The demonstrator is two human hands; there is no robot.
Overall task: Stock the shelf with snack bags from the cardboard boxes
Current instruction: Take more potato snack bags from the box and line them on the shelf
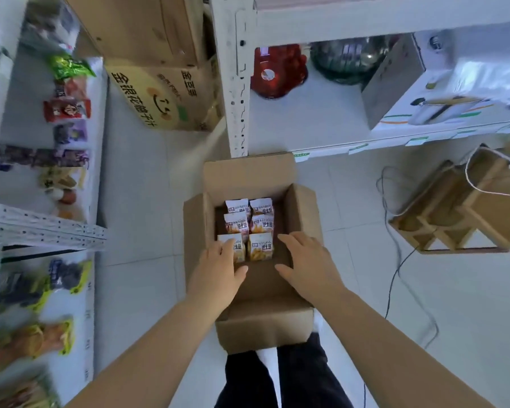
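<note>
Box (302,207): left hand (218,269), fingers straight, touches seven-o'clock bag (239,251); right hand (305,260) spread, empty. Shallow pinch could drop it.

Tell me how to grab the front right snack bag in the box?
Probably pinch the small white front-right snack bag by its top edge, coming from above and the right. Another white bag crowds its left and more stand behind, but the open brown cardboard box has bare floor on its right, near the right hand.
</note>
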